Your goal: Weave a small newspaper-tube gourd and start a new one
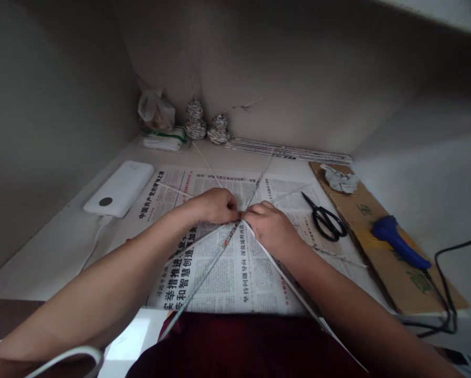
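Several thin rolled-paper strips point(207, 280) cross at one point over a newspaper sheet point(219, 294) and fan out like spokes. My left hand point(217, 206) is closed, pinching the strips at the crossing from the left. Close beside it, my right hand point(269, 226) is closed too, its thumb and fingertips on the strips at the same spot. The two hands' fingertips nearly touch and hide most of the crossing. Two strips run toward my body, and others stick out past the hands. Black-handled scissors point(326, 223) lie to the right of my right hand.
A cardboard piece point(377, 262) at right bears a blue glue gun point(398, 241) with a cable and crumpled paper point(341, 179). At left lies a white power bank point(121, 188) with a cord. Behind are two woven gourd shapes point(196, 121), a strip bundle point(290, 151) and a plastic bag point(156, 109).
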Demonstrator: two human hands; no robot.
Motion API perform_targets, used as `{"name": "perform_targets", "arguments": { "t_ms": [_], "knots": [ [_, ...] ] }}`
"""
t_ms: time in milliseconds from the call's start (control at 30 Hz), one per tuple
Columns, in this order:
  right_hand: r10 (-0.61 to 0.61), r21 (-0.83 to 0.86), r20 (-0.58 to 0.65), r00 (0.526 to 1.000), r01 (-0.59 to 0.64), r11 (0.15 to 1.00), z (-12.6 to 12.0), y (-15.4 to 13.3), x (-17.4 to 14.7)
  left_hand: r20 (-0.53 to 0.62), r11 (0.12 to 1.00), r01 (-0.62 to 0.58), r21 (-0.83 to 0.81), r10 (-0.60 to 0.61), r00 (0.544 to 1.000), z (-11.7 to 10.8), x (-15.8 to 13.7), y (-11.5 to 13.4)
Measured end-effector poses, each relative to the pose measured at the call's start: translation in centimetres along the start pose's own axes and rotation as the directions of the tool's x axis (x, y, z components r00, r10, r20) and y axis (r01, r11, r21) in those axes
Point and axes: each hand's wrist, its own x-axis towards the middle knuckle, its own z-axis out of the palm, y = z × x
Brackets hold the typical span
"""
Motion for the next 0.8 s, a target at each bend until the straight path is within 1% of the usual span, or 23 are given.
{"name": "perform_targets", "arguments": {
  "t_ms": [167, 300, 367, 500, 600, 800],
  "knots": [
    [-0.049, -0.092, -0.003, 0.999, 0.048, 0.995, 0.2, -0.2, -0.4, -0.009, 0.998, -0.044, -0.038, 0.044, 0.999, 0.0, -0.1, -0.3],
    [-0.119, -0.147, -0.01, 0.993, 0.116, 0.982, 0.1, 0.0, -0.5, -0.059, 0.998, -0.035, -0.055, 0.031, 0.998, 0.3, 0.0, -0.4],
    [-0.164, -0.171, -0.006, 0.986, 0.16, 0.972, 0.0, 0.1, -0.4, -0.066, 0.997, -0.014, -0.078, 0.009, 0.998, 0.4, 0.1, -0.3],
    [-0.272, -0.212, 0.006, 0.962, 0.267, 0.94, -0.3, 0.7, 0.0, -0.008, 0.983, 0.059, -0.172, -0.062, 0.998, 0.4, 0.2, -0.3],
    [-0.338, -0.236, 0.001, 0.941, 0.328, 0.915, -0.4, 1.2, 0.1, 0.033, 0.975, 0.084, -0.206, -0.079, 0.996, 0.3, 0.0, -0.2],
    [-0.384, -0.285, 0.043, 0.922, 0.38, 0.88, -0.5, 2.0, 0.2, 0.05, 0.974, 0.085, -0.212, -0.077, 0.996, 0.2, -0.2, 0.1]
  ]
}}
